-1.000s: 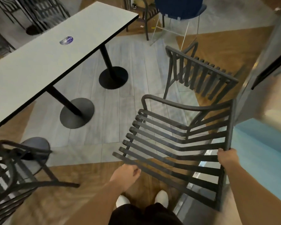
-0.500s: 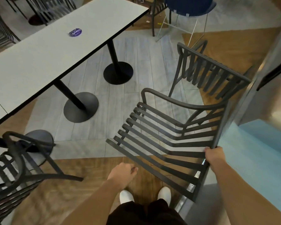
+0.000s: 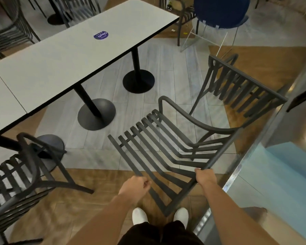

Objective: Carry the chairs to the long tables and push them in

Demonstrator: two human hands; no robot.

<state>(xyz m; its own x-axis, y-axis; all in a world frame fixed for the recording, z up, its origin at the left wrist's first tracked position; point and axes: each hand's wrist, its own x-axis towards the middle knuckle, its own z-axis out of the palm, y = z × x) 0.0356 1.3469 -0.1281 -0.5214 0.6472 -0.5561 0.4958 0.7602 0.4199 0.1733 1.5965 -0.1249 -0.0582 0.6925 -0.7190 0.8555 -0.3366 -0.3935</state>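
Observation:
A dark slatted metal chair [image 3: 168, 147] hangs tilted in front of me, its seat [image 3: 240, 87] pointing away to the right and its backrest slats towards me. My right hand [image 3: 205, 176] grips the backrest's top rail. At the left edge of the backrest, my left hand [image 3: 136, 185] is closed around the outer slat. The long white table [image 3: 69, 55] runs diagonally at the upper left, on black pedestal bases [image 3: 96, 114]. A second dark slatted chair [image 3: 25, 174] stands at the lower left, next to the table's near end.
A blue shell chair [image 3: 221, 11] on a white wire frame stands beyond the table's far end. More dark chairs [image 3: 9, 30] line the table's far side. A metal-trimmed wall [image 3: 279, 137] rises close on my right. My white shoes [image 3: 140, 215] are below the held chair.
The chair has swung left and turned, so its backrest slats now fan towards the table. My left hand, loose half a second ago, has closed on the outer slat. My right hand kept its grip.

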